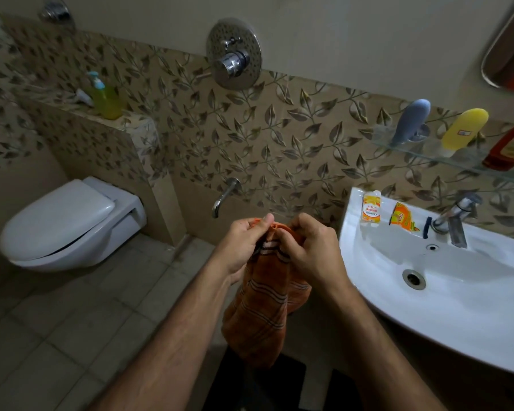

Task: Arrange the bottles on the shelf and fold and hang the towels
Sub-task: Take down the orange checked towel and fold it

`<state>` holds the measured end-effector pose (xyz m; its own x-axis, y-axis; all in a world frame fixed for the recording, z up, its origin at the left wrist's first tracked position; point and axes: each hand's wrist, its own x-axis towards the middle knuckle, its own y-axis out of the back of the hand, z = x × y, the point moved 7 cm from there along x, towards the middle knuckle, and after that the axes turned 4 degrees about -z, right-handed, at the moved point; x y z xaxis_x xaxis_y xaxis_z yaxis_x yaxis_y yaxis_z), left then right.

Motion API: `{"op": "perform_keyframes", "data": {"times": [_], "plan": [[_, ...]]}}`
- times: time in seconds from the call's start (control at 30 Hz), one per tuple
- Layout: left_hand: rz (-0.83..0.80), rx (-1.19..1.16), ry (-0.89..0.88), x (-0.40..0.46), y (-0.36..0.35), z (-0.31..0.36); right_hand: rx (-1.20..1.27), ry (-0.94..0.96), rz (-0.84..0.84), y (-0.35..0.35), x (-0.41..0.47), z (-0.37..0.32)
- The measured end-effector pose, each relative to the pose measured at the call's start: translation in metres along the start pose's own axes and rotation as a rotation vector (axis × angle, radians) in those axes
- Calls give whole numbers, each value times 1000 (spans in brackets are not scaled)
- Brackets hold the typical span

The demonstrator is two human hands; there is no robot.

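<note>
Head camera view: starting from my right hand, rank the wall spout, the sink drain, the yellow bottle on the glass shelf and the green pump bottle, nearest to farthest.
From the right hand:
1. Wall spout, just up and left, by the wall.
2. Sink drain, to the right, in the basin.
3. Yellow bottle, upper right, on the glass shelf.
4. Green pump bottle, far upper left, on the tiled ledge.

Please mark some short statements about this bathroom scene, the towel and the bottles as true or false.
1. Both hands, left hand and right hand, grip the orange striped towel. True.
2. The toilet lid is raised. False: it is down.
3. A yellow bottle stands on the glass shelf. True.
4. The towel lies in the sink. False: it hangs from the hands, beside the sink.
5. A green pump bottle stands on the tiled ledge. True.
</note>
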<state>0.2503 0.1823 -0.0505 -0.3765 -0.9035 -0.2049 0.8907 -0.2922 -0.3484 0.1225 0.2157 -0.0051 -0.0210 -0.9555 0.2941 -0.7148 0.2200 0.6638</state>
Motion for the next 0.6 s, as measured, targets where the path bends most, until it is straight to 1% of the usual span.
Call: {"op": "perform_keyframes", "data": {"times": [0.07,0.13,0.27,0.33,0.4,0.43,0.53,0.6], "plan": [[50,94,-27,1,4,3,43,-16,-15,-4,0,1],[48,161,-53,1,5,6,111,-42,-7,-5,0,3],[-92,175,-125,-3,0,19,155,-52,24,-2,5,3],[-78,211,-162,-2,2,23,183,-43,-1,-2,9,2],[-17,251,-176,3,7,26,288,-57,-85,-5,15,4],[4,259,-181,6,10,28,365,-58,-154,-7,17,4],[62,287,-232,14,22,47,542,-75,-418,-16,20,9],[85,332,-293,17,28,66,534,-106,-541,-17,18,20]]}}
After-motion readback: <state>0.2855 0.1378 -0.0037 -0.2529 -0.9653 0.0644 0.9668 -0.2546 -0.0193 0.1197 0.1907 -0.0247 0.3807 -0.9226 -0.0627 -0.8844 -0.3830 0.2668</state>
